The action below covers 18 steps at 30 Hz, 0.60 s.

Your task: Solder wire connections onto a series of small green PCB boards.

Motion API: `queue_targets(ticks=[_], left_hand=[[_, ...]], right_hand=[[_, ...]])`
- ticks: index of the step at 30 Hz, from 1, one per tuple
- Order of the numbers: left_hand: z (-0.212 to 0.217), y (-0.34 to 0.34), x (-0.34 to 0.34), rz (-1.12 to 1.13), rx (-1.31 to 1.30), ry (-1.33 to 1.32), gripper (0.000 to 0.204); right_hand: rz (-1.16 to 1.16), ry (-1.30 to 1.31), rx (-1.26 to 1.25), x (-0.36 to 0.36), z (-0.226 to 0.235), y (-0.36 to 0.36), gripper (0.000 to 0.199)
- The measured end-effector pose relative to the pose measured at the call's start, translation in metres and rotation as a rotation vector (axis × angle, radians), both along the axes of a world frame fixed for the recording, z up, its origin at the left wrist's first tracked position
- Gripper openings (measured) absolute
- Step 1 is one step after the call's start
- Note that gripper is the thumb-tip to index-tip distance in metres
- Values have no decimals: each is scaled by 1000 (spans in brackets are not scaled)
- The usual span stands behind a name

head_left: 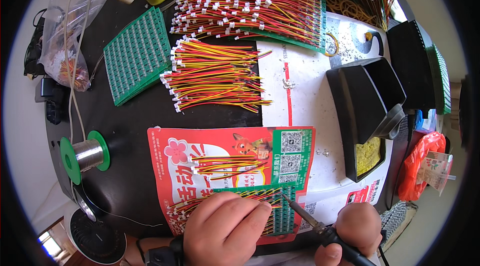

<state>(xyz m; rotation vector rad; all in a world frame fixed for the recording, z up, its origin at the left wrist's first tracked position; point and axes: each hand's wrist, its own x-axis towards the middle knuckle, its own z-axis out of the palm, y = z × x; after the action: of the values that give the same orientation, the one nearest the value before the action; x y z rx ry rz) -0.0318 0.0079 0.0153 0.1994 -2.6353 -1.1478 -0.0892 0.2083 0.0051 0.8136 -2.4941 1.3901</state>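
Bright, diffuse light fills the view, and shadows are soft. At 8 o'clock a small window burns out to white, with a violet fringe. Toward 3 o'clock the white cardboard reads pale against the black tabletop; near 9 o'clock the solder spool glints. The left hand, at 6 o'clock, and the soldering iron, at 5, look fairly sharp. Fisheye distortion bows the outer edges; black fills the corners.

Red sheet: one
Hands: two
Soldering iron: one
Solder spool: one, left of sheet
Iron stand: one, right of sheet
Loose wires beyond sheet: uncountable
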Motion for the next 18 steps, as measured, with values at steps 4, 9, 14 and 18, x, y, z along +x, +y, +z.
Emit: queue_targets(ticks=[4,9,14,18], left_hand=[[-8,3,-2,-28,16,5,18],[-5,2,-1,-42,-37,11,18],[-4,1,-1,-60,-37,10,17],[-10,2,1,-68,-48,12,17]], right_hand=[[228,7,-80,-22,10,-3,27],[252,-12,-79,-23,12,-4,26],[272,-17,-72,-24,14,-3,26],[288,-8,-67,-23,13,-1,26]])
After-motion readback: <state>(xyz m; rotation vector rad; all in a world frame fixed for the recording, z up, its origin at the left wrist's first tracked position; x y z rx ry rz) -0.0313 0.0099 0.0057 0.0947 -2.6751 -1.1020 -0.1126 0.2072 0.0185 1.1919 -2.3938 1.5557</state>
